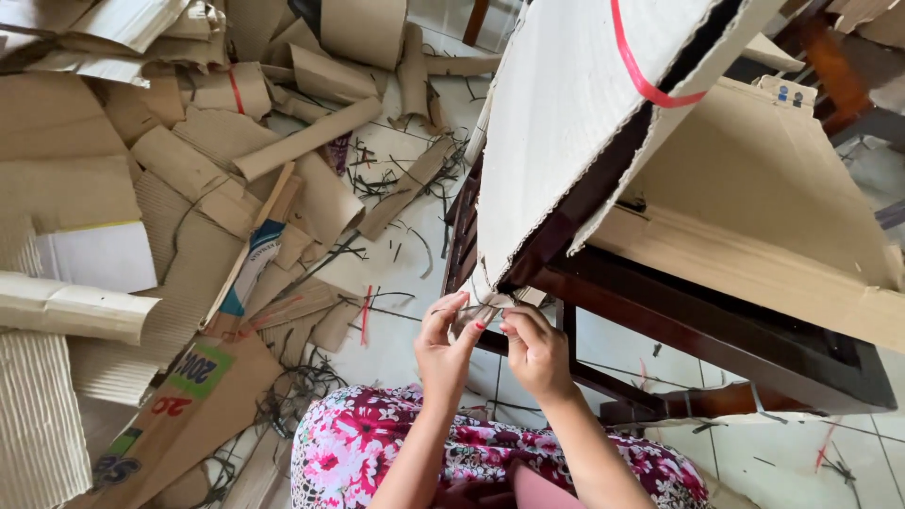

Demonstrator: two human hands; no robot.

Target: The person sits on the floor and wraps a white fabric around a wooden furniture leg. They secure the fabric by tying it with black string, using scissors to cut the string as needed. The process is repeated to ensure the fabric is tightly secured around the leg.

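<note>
Both hands, left hand (445,341) and right hand (533,349), pinch the cardboard sheet's (566,113) near lower corner (equally close); its long axis rises far-right over the dark wooden frame (716,330).

Bare forearms, no sleeves; red-painted nails; pink-and-white floral garment (377,438) over lap.

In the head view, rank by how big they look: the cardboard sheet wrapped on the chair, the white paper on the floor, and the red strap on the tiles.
1. Cardboard sheet
2. White paper
3. Red strap
The sheet sits nearer the camera, which enlarges it.
</note>
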